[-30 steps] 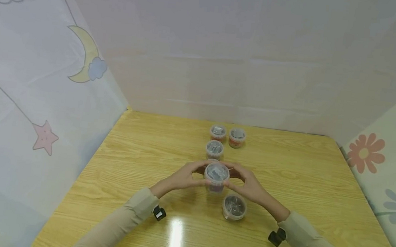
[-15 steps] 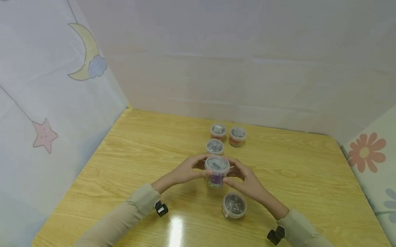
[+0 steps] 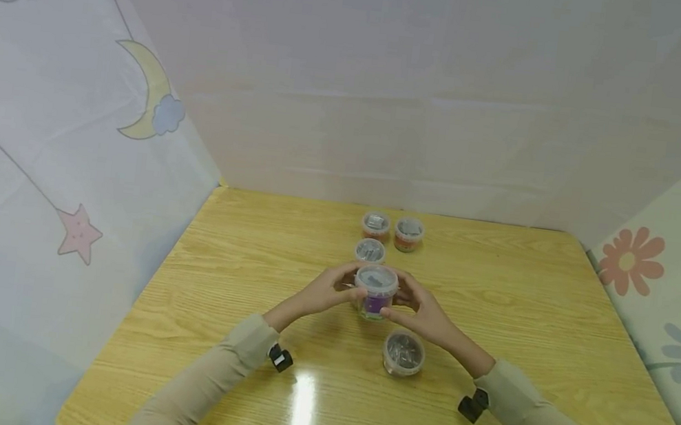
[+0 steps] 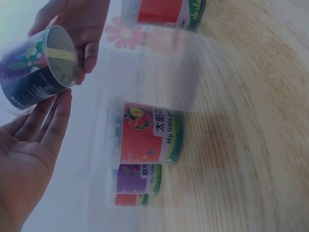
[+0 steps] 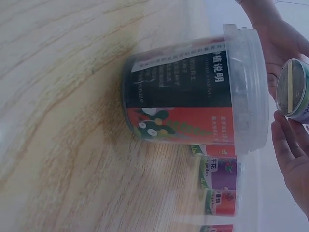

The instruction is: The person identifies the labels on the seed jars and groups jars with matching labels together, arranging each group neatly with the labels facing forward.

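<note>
The purple-labelled cup [image 3: 376, 296] is held above the table [image 3: 217, 262], clamped between the left hand [image 3: 324, 292] and the right hand [image 3: 428, 315], with the fingers curled about opposite sides of its wall. Its long axis is kept close to upright; the clear lid is turned upward and the base is turned down toward the wood. In the head view the lid and a patch of purple label are shown, while the base is hidden. In the left wrist view that underside is revealed, crossed by a pale strip [image 4: 60, 54], and the cup is seen clear of any surface. Behind it, three lidded cups [image 3: 370, 251] are made out from the head, whereas four are shown in the right wrist view, red and purple labels alternating at first. Nearer the person, a separate cup [image 3: 403, 354] is stood upright; its dark panel of printed text is disclosed only by the right wrist view.
</note>
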A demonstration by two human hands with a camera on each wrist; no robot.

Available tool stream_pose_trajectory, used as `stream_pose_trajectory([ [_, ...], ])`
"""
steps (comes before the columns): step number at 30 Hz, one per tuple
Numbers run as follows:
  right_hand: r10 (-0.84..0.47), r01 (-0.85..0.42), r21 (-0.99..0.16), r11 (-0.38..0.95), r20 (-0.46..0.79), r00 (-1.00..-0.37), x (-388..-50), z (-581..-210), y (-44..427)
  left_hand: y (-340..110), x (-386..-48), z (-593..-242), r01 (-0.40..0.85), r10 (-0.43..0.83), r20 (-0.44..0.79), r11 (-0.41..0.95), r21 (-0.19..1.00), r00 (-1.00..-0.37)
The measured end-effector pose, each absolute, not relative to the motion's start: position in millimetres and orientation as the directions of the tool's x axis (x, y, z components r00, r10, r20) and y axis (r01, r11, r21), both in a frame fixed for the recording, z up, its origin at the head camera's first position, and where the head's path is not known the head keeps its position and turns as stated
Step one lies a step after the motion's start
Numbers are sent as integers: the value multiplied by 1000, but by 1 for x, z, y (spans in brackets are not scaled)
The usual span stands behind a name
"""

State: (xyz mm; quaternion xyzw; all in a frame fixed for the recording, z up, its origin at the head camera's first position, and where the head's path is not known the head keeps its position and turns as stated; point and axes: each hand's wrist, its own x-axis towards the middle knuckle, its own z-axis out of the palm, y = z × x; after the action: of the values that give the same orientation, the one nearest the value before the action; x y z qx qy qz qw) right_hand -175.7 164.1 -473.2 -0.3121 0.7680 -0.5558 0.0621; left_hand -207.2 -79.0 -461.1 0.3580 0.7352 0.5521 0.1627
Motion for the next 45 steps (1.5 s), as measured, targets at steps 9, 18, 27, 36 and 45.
stream_pose_trajectory([
  [9, -528, -412, -903, 121, 293, -797, -178, -472, 164, -77, -204, -455, 287, 706, 126, 113, 951, -697],
  [18, -478, -370, -916, 153, 259, -839, -171, -452, 157, -68, -209, -480, 319, 631, 189, 99, 942, -752],
  [27, -438, -338, -924, 180, 232, -868, -171, -448, 156, -64, -209, -479, 303, 588, 176, 124, 945, -789],
  [36, -490, -337, -936, 103, 247, -836, -188, -466, 168, -66, -203, -453, 260, 624, 157, 78, 962, -766],
  [45, -503, -324, -942, 92, 237, -831, -189, -465, 171, -66, -201, -446, 262, 628, 171, 55, 963, -759],
])
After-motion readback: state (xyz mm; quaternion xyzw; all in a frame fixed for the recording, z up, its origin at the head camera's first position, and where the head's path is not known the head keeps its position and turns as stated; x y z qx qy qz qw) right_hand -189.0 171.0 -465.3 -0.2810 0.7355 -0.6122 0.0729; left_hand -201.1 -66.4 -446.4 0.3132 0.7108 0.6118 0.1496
